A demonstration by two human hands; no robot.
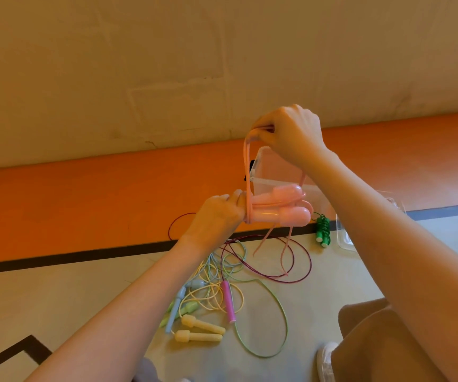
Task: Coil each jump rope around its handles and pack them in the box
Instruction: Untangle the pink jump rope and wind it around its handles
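Mid-coil on pink rope (247, 172): my left hand (217, 219) grips pink handles (283, 208) at centre, right hand (288, 130) pinches a loop at 12. Box (266, 172) behind. Next wrap needs tension; other ropes (222, 279) wait at 6.

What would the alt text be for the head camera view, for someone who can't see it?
A person's left hand grips two pale pink plastic jump-rope handles while the right hand pinches the pink cord raised above them. Below on the floor lie tangled ropes with yellow handles, a magenta handle, a coiled green rope and a clear plastic box.
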